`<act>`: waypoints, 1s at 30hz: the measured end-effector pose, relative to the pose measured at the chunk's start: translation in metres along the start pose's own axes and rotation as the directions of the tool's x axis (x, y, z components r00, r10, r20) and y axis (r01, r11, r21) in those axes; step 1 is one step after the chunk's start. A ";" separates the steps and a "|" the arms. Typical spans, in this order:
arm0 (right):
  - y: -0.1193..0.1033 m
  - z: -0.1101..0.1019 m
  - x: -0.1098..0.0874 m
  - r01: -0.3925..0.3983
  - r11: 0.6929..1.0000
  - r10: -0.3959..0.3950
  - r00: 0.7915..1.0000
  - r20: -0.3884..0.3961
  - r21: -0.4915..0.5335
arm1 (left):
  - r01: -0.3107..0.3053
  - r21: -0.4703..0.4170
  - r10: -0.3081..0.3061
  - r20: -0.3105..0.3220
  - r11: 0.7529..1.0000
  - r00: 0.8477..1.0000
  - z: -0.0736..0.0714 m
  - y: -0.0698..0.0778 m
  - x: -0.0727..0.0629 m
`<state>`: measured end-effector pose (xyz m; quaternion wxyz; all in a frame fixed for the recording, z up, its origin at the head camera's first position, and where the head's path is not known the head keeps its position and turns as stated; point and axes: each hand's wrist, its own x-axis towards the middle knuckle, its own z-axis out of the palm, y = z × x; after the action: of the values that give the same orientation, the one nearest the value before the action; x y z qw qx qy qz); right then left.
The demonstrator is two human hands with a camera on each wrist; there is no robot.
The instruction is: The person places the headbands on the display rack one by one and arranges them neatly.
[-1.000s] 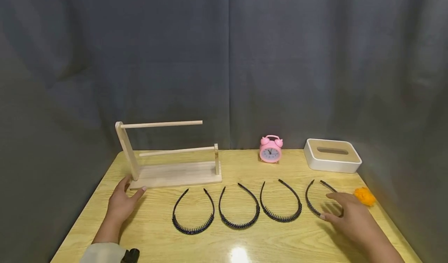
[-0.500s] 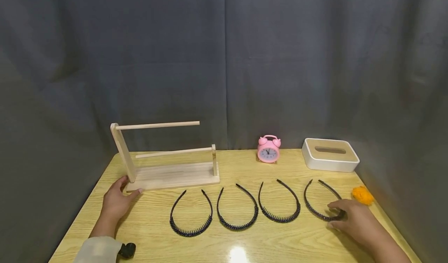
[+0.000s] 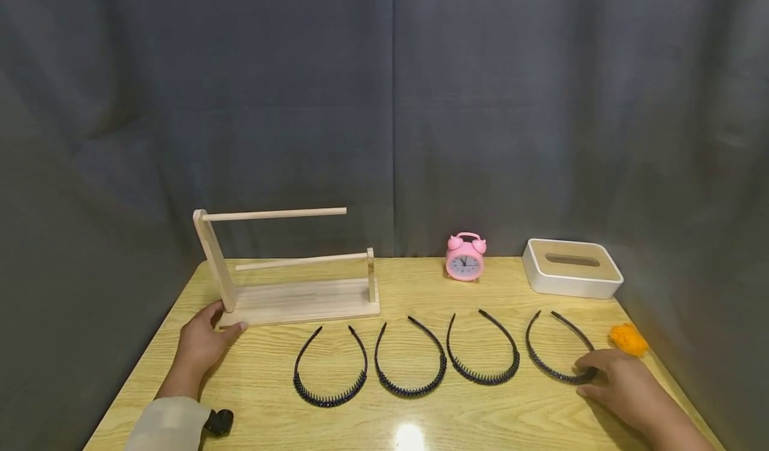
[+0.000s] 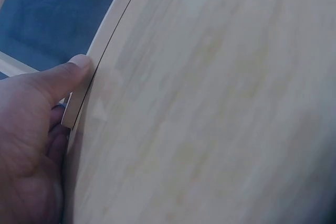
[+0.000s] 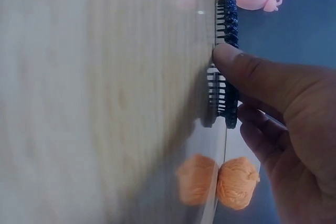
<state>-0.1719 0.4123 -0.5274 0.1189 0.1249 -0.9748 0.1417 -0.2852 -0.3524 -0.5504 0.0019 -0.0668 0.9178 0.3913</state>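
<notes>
A pale wooden rack [image 3: 306, 302] with two horizontal dowels stands at the back left of the table. My left hand [image 3: 199, 345] holds the front left corner of its base; in the left wrist view the thumb [image 4: 79, 61] lies on the base's front edge, with the fingers behind the corner. At the far right end of a row of black toothed headbands, my right hand [image 3: 627, 385] pinches one headband [image 3: 548, 368] by its toothed curve. In the right wrist view the thumb [image 5: 236, 61] lies across the comb teeth. That headband appears to be still on the table.
Three more headbands, left [image 3: 329, 401], middle [image 3: 410, 391] and right [image 3: 488, 379], lie in front of the rack and to its right. Behind are a pink alarm clock [image 3: 464, 264] and a white tissue box [image 3: 572, 281]. An orange yarn ball [image 3: 628, 339] sits near the right edge.
My right hand has moved slightly right along the headband and its thumb and fingers have closed on the curve. The left hand stays at the rack's corner.
</notes>
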 end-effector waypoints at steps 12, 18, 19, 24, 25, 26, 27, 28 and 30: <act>0.001 0.002 0.007 0.093 0.995 -0.092 0.996 0.010 -0.043 | -0.016 0.038 0.017 -0.026 0.999 1.000 0.003 0.002 -0.002; 0.003 0.004 0.007 0.126 0.991 -0.127 0.991 -0.037 -0.036 | -0.015 0.027 0.015 -0.033 1.000 0.999 0.003 0.003 -0.003; 0.003 0.004 0.007 0.132 0.991 -0.134 0.990 -0.051 -0.034 | -0.014 0.022 0.014 -0.030 1.000 0.999 0.003 0.003 -0.002; -0.003 0.004 0.009 0.089 0.996 -0.089 0.994 -0.067 0.001 | -0.021 0.022 0.022 -0.040 1.000 0.999 0.004 0.002 -0.002; -0.006 0.003 0.009 0.063 0.998 -0.062 0.996 -0.062 0.017 | -0.023 0.025 0.024 -0.042 0.999 0.999 0.004 0.001 -0.002; -0.008 0.002 0.010 0.035 0.999 -0.033 0.998 -0.062 0.034 | -0.025 0.028 0.027 -0.046 0.999 0.999 0.004 0.001 -0.002; -0.010 0.001 0.011 0.006 0.998 -0.003 0.998 -0.060 0.057 | -0.027 0.029 0.028 -0.047 0.999 0.999 0.005 0.000 -0.002; -0.012 0.000 0.013 -0.025 0.996 0.031 0.998 -0.061 0.086 | -0.027 0.030 0.028 -0.047 0.999 0.998 0.005 0.000 -0.002; -0.018 -0.002 0.015 -0.073 0.989 0.082 0.994 -0.072 0.130 | -0.027 0.034 0.028 -0.045 0.999 0.999 0.005 0.000 -0.002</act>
<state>-0.1808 0.3931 -0.5174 0.1425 0.0888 -0.9625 0.2129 -0.2833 -0.3487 -0.5538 -0.0233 -0.0629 0.9249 0.3743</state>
